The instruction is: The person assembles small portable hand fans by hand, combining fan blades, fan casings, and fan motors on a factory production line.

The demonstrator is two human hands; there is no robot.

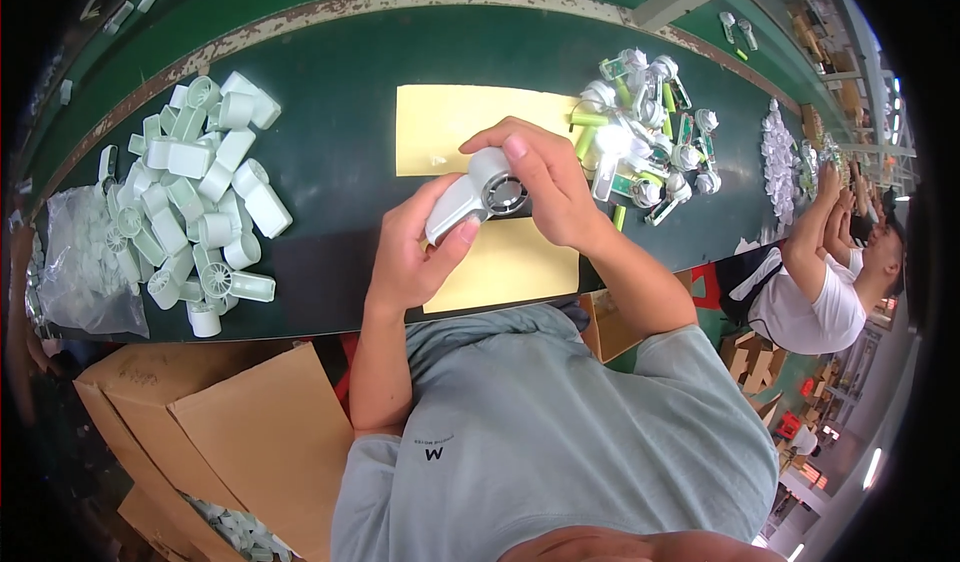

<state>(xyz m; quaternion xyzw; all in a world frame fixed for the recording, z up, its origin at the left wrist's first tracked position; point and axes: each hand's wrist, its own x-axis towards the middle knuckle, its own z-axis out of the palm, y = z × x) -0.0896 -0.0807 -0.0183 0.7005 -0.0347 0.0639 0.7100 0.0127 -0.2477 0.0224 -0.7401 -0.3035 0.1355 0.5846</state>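
Between my two hands, above the yellow sheets, is a pale handheld mini fan [478, 194] with a round head and a short handle. My left hand [418, 247] is closed round the handle, its thumb along the lower side. The fingers of my right hand [545, 177] curl over the round head, thumb pressed on its top. A dark ring with a grille shows on the side of the head facing right. One yellow sheet [425, 132] lies beyond my hands and another yellow sheet [520, 272] lies nearer to me.
To the left is a heap of pale green fan housings [185, 162], beside a clear plastic bag [85, 272] of small parts. Fan motors with circuit boards and green batteries [650, 132] lie at the right. An open cardboard box [250, 432] stands below the table's left edge. Co-workers [825, 282] sit farther right.
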